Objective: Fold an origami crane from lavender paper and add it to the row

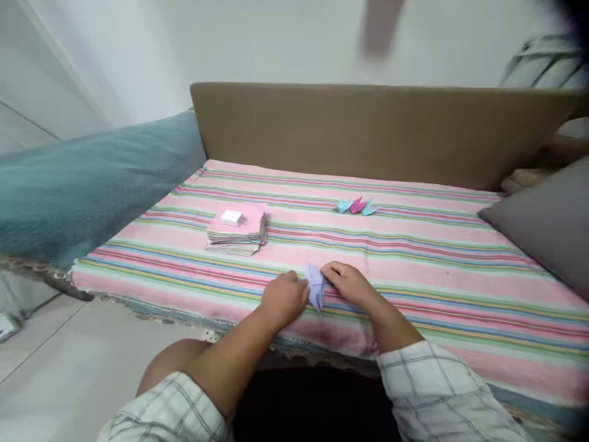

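A pale purple sheet of folded origami paper (315, 286), narrow and pointed at its ends, is between my two hands near the front edge of the striped cloth. My left hand (285, 299) grips its left side, fingers curled with the thumb against the paper. From the other side, my right hand (348, 283) pinches the right edge between thumb and fingertips. Part of the paper is covered by my fingers. Further back lie small folded paper figures: two light blue ones, one of them on the right (369, 208), and a magenta one (358, 205) between them.
A stack of square coloured paper (238, 236) sits on the striped cloth (414, 245) to the left, with a small white block (232, 218) on top. A brown backboard (340, 132) rises behind. A blue-covered armrest (101, 178) borders the left; a grey cushion (547, 215) lies right.
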Tool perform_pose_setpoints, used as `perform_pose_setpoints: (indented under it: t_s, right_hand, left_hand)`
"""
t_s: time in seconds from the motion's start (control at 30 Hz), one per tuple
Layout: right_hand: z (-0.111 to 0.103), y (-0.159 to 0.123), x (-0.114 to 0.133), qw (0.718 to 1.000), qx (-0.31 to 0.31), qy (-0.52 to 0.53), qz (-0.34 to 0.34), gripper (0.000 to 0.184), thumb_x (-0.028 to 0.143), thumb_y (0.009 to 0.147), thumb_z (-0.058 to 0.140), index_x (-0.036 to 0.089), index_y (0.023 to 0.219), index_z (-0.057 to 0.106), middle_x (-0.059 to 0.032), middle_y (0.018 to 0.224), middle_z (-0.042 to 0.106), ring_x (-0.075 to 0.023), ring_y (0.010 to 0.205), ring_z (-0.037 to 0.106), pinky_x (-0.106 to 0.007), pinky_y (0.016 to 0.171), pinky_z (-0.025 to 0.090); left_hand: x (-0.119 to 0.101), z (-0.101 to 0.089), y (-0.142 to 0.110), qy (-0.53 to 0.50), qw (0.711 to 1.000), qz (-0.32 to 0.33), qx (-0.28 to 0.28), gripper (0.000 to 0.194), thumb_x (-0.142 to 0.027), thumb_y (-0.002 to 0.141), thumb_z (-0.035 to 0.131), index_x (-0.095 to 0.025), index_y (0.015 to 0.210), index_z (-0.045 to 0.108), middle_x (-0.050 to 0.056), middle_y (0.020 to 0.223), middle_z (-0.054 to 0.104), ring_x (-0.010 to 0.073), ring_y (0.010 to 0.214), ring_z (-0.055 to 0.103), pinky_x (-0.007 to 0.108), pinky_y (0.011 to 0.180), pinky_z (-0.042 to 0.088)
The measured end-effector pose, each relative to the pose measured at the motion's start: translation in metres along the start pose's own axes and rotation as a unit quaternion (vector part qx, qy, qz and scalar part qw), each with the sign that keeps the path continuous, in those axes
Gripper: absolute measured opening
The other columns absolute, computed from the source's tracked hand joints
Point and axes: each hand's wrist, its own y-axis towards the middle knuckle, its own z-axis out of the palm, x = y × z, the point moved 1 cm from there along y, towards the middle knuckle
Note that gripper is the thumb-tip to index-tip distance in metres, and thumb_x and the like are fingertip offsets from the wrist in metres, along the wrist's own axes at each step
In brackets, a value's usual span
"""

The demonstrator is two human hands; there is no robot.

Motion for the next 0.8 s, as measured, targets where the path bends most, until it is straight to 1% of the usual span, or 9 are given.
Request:
perform_pose_setpoints:
  t_s: [0.07, 0.13, 0.23, 0.3, 0.37, 0.43, 0.5, 0.6, 0.8]
  right_hand:
    - [0.002, -0.002, 0.0, 1.0, -0.014, 0.011, 0.016, 0.033, 0.047, 0.084, 0.042, 0.019, 0.077, 0.058, -0.0006, 0.074, 0.06, -0.0158, 0.071, 0.055, -0.027, 0.066, 0.04]
    - [0.004, -0.004, 0.0, 0.999, -0.02, 0.021, 0.03, 0.031, 0.047, 0.083, 0.045, 0.019, 0.079, 0.058, -0.0003, 0.074, 0.061, -0.0152, 0.069, 0.055, -0.026, 0.064, 0.04]
    - [0.008, -0.006, -0.001, 0.998, -0.014, 0.034, 0.043, 0.025, 0.042, 0.079, 0.051, 0.019, 0.082, 0.058, -0.0005, 0.076, 0.062, -0.0143, 0.067, 0.055, -0.025, 0.061, 0.04]
    - [0.01, -0.006, -0.001, 0.998, -0.011, 0.034, 0.043, 0.022, 0.039, 0.079, 0.052, 0.019, 0.082, 0.059, -0.0008, 0.077, 0.063, -0.014, 0.067, 0.056, -0.025, 0.061, 0.041]
    - [0.01, -0.006, -0.001, 0.999, -0.011, 0.028, 0.041, 0.021, 0.038, 0.079, 0.051, 0.019, 0.082, 0.06, -0.0008, 0.077, 0.064, -0.0138, 0.068, 0.056, -0.025, 0.062, 0.041]
    - [0.011, -0.005, -0.001, 0.999, -0.012, 0.026, 0.041, 0.02, 0.037, 0.079, 0.052, 0.019, 0.083, 0.06, -0.0006, 0.077, 0.064, -0.0137, 0.067, 0.057, -0.025, 0.062, 0.041]
    - [0.011, -0.005, -0.001, 0.999, -0.01, 0.032, 0.041, 0.02, 0.036, 0.078, 0.052, 0.019, 0.084, 0.06, -0.0007, 0.078, 0.065, -0.0137, 0.068, 0.057, -0.025, 0.062, 0.042]
    - [0.012, -0.006, -0.002, 0.998, -0.007, 0.054, 0.045, 0.02, 0.035, 0.078, 0.052, 0.019, 0.088, 0.059, -0.0015, 0.083, 0.065, -0.0142, 0.072, 0.059, -0.025, 0.065, 0.044]
    - [0.014, -0.008, -0.009, 0.996, -0.01, 0.071, 0.051, 0.027, 0.037, 0.079, 0.053, 0.019, 0.098, 0.058, -0.003, 0.088, 0.066, -0.0152, 0.076, 0.061, -0.027, 0.068, 0.046]
  left_hand:
    - [0.0, 0.001, 0.004, 0.002, 1.0, -0.005, -0.008, 0.027, -0.036, 0.089, 0.044, -0.02, 0.087, 0.066, 0.007, 0.085, 0.055, 0.0212, 0.082, 0.054, 0.032, 0.072, 0.044]
    - [0.001, 0.003, 0.007, -0.008, 1.0, -0.003, -0.03, 0.023, -0.035, 0.085, 0.051, -0.018, 0.084, 0.066, 0.007, 0.086, 0.054, 0.0215, 0.084, 0.053, 0.033, 0.075, 0.043]
    - [0.003, 0.008, 0.011, -0.049, 0.994, 0.013, -0.092, 0.015, -0.031, 0.079, 0.061, -0.018, 0.086, 0.065, 0.007, 0.09, 0.054, 0.0215, 0.087, 0.051, 0.033, 0.079, 0.042]
    - [0.005, 0.012, 0.012, -0.078, 0.988, 0.043, -0.125, 0.012, -0.026, 0.079, 0.06, -0.018, 0.087, 0.065, 0.006, 0.092, 0.055, 0.0204, 0.089, 0.05, 0.032, 0.079, 0.041]
    - [0.006, 0.017, 0.012, -0.086, 0.983, 0.091, -0.136, 0.013, -0.023, 0.085, 0.052, -0.019, 0.085, 0.064, 0.005, 0.091, 0.056, 0.0197, 0.093, 0.05, 0.032, 0.081, 0.041]
    - [0.007, 0.02, 0.01, -0.077, 0.979, 0.135, -0.135, 0.019, -0.022, 0.089, 0.044, -0.018, 0.085, 0.063, 0.005, 0.092, 0.057, 0.02, 0.1, 0.049, 0.034, 0.088, 0.039]
    - [0.008, 0.02, 0.008, -0.059, 0.979, 0.153, -0.123, 0.019, -0.022, 0.09, 0.043, -0.017, 0.088, 0.061, 0.006, 0.097, 0.057, 0.0205, 0.104, 0.048, 0.035, 0.092, 0.038]
    - [0.008, 0.016, 0.006, -0.042, 0.986, 0.137, -0.088, 0.014, -0.02, 0.088, 0.046, -0.016, 0.095, 0.058, 0.009, 0.104, 0.056, 0.0208, 0.098, 0.051, 0.034, 0.087, 0.042]
    - [0.007, 0.009, 0.007, -0.071, 0.988, 0.126, -0.049, 0.028, -0.021, 0.088, 0.044, -0.017, 0.115, 0.05, 0.008, 0.101, 0.053, 0.0211, 0.096, 0.052, 0.035, 0.085, 0.044]
